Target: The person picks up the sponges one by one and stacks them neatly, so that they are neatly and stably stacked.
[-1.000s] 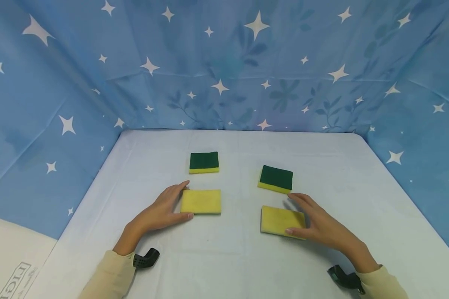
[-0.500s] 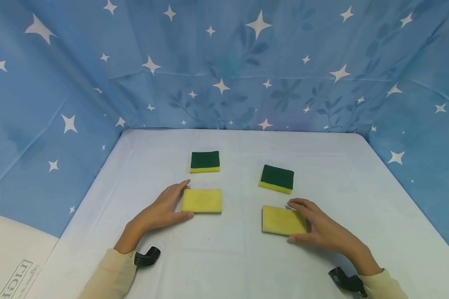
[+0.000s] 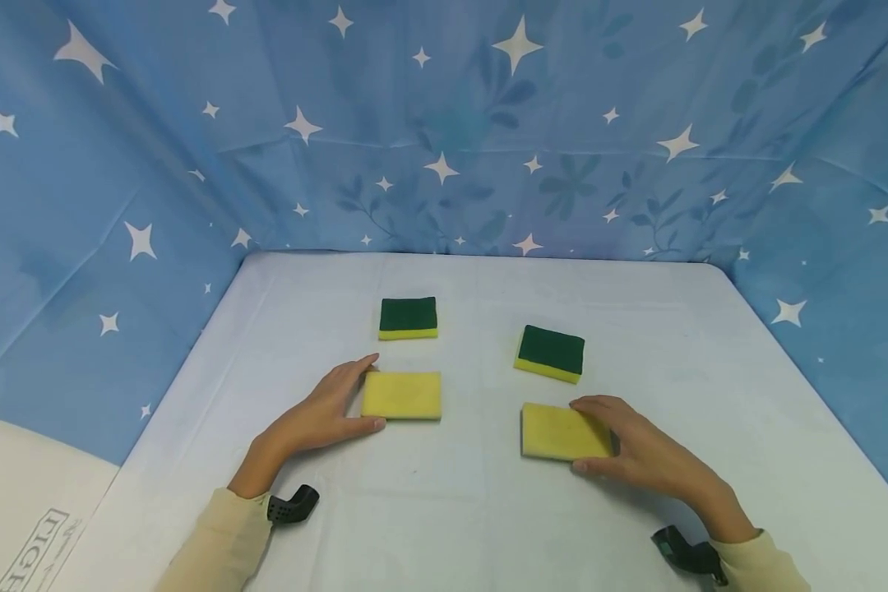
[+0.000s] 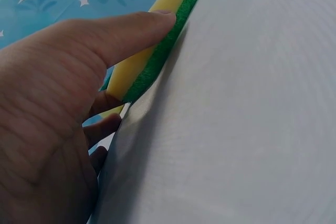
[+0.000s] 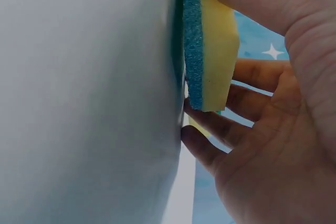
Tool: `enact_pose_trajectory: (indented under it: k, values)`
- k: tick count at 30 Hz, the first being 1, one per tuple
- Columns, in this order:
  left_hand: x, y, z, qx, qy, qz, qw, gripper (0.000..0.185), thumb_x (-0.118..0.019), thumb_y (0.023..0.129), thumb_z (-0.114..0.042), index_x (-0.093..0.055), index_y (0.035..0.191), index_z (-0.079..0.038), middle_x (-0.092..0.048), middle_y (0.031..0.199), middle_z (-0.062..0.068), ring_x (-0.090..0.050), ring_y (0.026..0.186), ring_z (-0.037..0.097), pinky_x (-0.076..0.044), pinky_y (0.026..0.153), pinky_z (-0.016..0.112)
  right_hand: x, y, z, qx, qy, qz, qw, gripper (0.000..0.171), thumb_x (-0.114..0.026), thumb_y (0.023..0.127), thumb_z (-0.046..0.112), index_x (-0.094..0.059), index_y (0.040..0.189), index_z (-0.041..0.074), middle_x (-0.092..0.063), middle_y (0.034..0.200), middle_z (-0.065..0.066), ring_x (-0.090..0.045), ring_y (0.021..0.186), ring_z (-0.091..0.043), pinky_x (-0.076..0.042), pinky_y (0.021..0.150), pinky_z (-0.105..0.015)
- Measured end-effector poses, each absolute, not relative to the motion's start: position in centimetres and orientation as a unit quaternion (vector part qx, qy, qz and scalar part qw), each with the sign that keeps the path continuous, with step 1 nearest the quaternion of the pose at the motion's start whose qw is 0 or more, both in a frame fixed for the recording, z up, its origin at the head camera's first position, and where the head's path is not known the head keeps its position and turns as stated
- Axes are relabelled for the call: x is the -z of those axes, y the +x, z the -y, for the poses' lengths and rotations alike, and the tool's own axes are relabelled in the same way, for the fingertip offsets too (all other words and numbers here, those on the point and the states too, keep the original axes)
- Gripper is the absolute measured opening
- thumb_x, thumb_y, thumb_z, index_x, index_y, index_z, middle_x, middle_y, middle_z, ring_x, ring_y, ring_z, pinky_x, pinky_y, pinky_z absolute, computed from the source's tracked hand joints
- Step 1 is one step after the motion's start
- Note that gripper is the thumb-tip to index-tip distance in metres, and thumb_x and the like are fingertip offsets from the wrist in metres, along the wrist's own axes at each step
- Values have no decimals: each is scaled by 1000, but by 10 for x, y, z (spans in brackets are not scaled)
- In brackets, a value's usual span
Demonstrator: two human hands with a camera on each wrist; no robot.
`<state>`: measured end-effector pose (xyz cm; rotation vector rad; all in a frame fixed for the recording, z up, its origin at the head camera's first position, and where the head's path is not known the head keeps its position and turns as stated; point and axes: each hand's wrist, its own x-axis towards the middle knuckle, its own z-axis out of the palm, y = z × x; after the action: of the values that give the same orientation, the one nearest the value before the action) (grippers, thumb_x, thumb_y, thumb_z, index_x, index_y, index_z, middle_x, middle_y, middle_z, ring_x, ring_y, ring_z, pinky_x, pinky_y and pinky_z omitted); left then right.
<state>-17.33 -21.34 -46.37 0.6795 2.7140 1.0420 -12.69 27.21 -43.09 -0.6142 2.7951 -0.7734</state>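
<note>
Two sponges lie nearest to me in the head view, yellow face up with a green scouring layer beneath. My left hand [image 3: 329,409] holds the left end of one yellow sponge [image 3: 403,395], its thumb along the near edge. That thumb [image 4: 142,30] lies across the sponge's side in the left wrist view, with fingers curved beyond its end. My right hand [image 3: 640,450] grips the right end of the other sponge [image 3: 558,432], thumb at the near edge and fingers at the far edge. In the right wrist view its scouring layer [image 5: 193,51] faces the table.
Behind them sit two more sponges, green side up: one at left [image 3: 408,317] and one turned slightly at right [image 3: 551,352]. A white cloth [image 3: 444,526] covers the table. Blue star-printed curtain [image 3: 385,99] hangs at the back and sides.
My right fingers and thumb have closed in around the right sponge, and it has turned slightly, now straighter. The left hand stays at its sponge; the head view has shifted a little.
</note>
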Motion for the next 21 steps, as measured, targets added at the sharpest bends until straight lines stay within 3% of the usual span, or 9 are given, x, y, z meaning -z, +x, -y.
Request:
enact_pose_trajectory:
  k: [5,21]
  values:
    - [463,-174,213,-353,223,-905,81,103,-82,93,-47,-25,169,-7,-45,160,16,-31,154,41,-29,122,65,426,-131,-272,265,-212,-937,88,86,-85,89,57,-56,150,3,-60,146,-16,-57,132,-38,-48,108,-64]
    - [464,-174,215,-355,221,-904,87,104,-81,93,-50,-25,170,-8,-45,161,15,-30,156,41,-27,122,65,425,-148,-258,262,-259,-927,68,82,-86,90,51,-58,148,1,-62,146,-17,-57,135,-42,-47,109,-64]
